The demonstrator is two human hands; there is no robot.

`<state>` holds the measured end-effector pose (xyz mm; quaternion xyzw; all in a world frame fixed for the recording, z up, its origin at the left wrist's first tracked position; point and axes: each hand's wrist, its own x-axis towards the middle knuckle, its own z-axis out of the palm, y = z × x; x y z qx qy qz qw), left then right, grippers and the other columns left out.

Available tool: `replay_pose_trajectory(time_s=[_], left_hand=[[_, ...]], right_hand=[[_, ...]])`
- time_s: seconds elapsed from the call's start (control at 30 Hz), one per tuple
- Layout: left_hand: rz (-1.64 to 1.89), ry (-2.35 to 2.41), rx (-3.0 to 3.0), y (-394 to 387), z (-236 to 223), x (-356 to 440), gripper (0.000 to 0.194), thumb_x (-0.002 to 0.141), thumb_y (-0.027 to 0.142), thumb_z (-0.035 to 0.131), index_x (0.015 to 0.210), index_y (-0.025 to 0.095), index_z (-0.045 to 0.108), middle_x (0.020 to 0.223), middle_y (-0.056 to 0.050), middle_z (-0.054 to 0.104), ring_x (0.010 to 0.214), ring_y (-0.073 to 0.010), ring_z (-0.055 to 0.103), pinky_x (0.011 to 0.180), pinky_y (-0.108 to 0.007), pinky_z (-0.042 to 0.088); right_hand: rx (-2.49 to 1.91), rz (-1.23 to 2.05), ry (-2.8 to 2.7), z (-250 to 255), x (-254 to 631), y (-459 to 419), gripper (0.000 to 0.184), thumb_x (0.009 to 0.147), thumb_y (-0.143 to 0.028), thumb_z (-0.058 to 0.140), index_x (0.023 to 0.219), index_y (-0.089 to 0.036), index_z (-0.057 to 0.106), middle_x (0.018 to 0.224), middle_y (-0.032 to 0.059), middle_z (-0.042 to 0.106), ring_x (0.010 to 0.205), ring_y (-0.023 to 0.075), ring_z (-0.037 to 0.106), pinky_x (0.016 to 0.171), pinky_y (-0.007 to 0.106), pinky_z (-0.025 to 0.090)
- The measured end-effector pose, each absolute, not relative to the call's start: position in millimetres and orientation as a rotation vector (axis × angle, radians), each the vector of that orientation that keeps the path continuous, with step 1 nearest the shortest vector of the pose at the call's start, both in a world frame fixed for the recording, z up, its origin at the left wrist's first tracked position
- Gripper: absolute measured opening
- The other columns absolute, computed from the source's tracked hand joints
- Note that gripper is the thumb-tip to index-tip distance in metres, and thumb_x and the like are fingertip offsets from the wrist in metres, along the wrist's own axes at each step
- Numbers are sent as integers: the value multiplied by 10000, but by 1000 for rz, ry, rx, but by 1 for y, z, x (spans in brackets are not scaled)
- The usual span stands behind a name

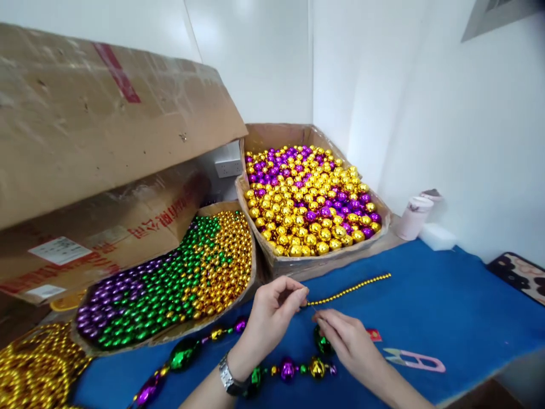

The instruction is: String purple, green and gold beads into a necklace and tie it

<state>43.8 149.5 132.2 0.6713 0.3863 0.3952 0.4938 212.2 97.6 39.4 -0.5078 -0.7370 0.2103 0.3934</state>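
Observation:
My left hand (272,315), a watch (230,375) on its wrist, pinches one end of a thin gold bead strand (349,291) that stretches off to the right over the cloth. Close beside it, my right hand (347,338) is closed in a pinch; what its fingertips hold is too small to make out, though a faint thin line shows between the hands. Below and around them lies a necklace of larger purple, gold and green beads (288,369), partly hidden by my hands and forearm. A big green bead (182,353) belongs to its left stretch.
Pink thread snips (419,360) and a small red packet (374,334) lie right on the blue cloth (426,301). Behind stand a box of gold and purple balls (315,199) and one of smaller beads (170,284). Gold bead strands (34,369) heap at left; a pink cup (414,218) stands far right.

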Motion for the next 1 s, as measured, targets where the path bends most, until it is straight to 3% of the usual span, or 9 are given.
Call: replay_pose_trajectory(time_s=[0.07, 0.2, 0.3, 0.4, 0.5, 0.67, 0.73, 0.83, 1.0], left_hand=[[901, 892, 1666, 157, 144, 44, 191, 819, 346, 595, 779, 179, 680, 699, -50, 679, 624, -164, 601, 560, -235, 454], [913, 971, 2092, 189, 165, 46, 306, 914, 368, 416, 895, 187, 661, 861, -62, 690, 769, -181, 625, 660, -253, 474], [821, 1152, 2605, 224, 170, 56, 253, 886, 338, 467, 970, 181, 647, 939, -86, 680, 891, -233, 604, 812, -333, 444], [649, 1197, 2738, 253, 164, 70, 213, 800, 358, 584, 786, 163, 669, 788, -108, 669, 898, -306, 587, 859, -436, 411], [513, 1197, 2757, 266, 161, 81, 231, 745, 382, 637, 641, 176, 643, 627, -67, 615, 774, -282, 607, 778, -412, 453], [614, 1143, 2721, 246, 175, 74, 272, 818, 344, 572, 1031, 191, 645, 965, -81, 616, 878, -228, 590, 828, -360, 446], [815, 1123, 2576, 227, 178, 61, 319, 862, 345, 522, 1131, 192, 599, 1043, -82, 587, 907, -201, 572, 849, -340, 439], [1126, 1019, 1928, 196, 166, 38, 316, 846, 358, 560, 1110, 189, 597, 964, -55, 600, 789, -157, 570, 722, -293, 489], [1216, 885, 1181, 165, 133, 12, 270, 787, 294, 652, 1020, 171, 597, 967, -54, 608, 815, -152, 581, 652, -258, 517]], right_hand=[[-1270, 547, -1837, 39, 211, 98, 264, 973, -237, 347, 925, -196, 603, 765, 16, 642, 682, 125, 622, 646, 207, 475], [-1242, 612, -1730, 42, 215, 95, 271, 977, -278, 349, 952, -207, 609, 804, 17, 659, 648, 118, 615, 618, 183, 473], [-1217, 642, -1678, 45, 215, 93, 277, 962, -303, 378, 956, -204, 637, 770, 20, 657, 615, 126, 605, 614, 185, 480], [-1223, 619, -1660, 46, 214, 93, 303, 954, -324, 385, 975, -188, 655, 759, 32, 654, 588, 130, 598, 593, 188, 482], [-1257, 614, -1642, 48, 214, 92, 312, 954, -339, 390, 991, -182, 658, 843, 46, 663, 659, 137, 614, 640, 200, 478], [-1363, 696, -1618, 54, 218, 87, 335, 967, -370, 367, 1040, -171, 626, 651, -7, 603, 577, 120, 569, 592, 202, 442], [-1383, 719, -1609, 56, 219, 85, 334, 971, -375, 357, 1058, -174, 609, 631, -18, 586, 566, 116, 558, 572, 202, 425], [-1392, 728, -1625, 58, 219, 81, 307, 976, -364, 346, 1046, -199, 595, 669, -19, 594, 588, 116, 555, 577, 205, 404], [-1354, 682, -1714, 53, 214, 78, 288, 978, -335, 332, 995, -214, 592, 771, 0, 603, 579, 118, 515, 595, 218, 384]])
